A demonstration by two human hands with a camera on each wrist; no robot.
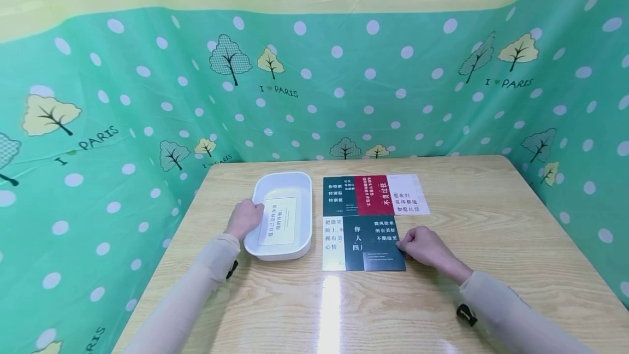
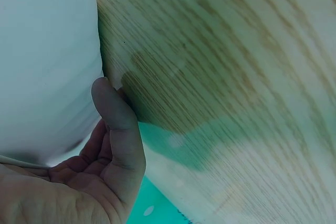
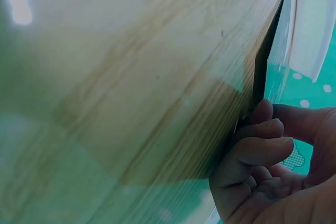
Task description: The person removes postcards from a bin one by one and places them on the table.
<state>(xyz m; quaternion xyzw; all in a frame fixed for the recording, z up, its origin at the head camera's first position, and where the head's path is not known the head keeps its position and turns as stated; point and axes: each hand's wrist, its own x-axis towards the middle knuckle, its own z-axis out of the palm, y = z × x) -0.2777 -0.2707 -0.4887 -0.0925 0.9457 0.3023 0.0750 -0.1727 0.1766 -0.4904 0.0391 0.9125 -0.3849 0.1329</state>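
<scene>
At the table's left, my left hand (image 1: 244, 218) grips the left rim of a white plastic basin (image 1: 306, 206). The left wrist view shows the thumb (image 2: 116, 106) against the basin's outer wall (image 2: 47, 61). Inside the basin lies a white card (image 1: 277, 222) with printed characters. My right hand (image 1: 426, 246) pinches the right edge of a dark green printed card (image 1: 380, 240), at the right end of the lower row of cards. In the right wrist view, the card's edge (image 3: 270, 59) is between thumb and index finger, slightly raised from the table.
Beside the pinched card lie another dark green card (image 1: 352, 234) and a white one (image 1: 331, 253), overlapping. The upper row has a dark green card (image 1: 339, 206), a red card (image 1: 375, 195) and a white card (image 1: 408, 193). Patterned green curtain (image 1: 354, 92) surrounds the wooden table (image 1: 491, 223).
</scene>
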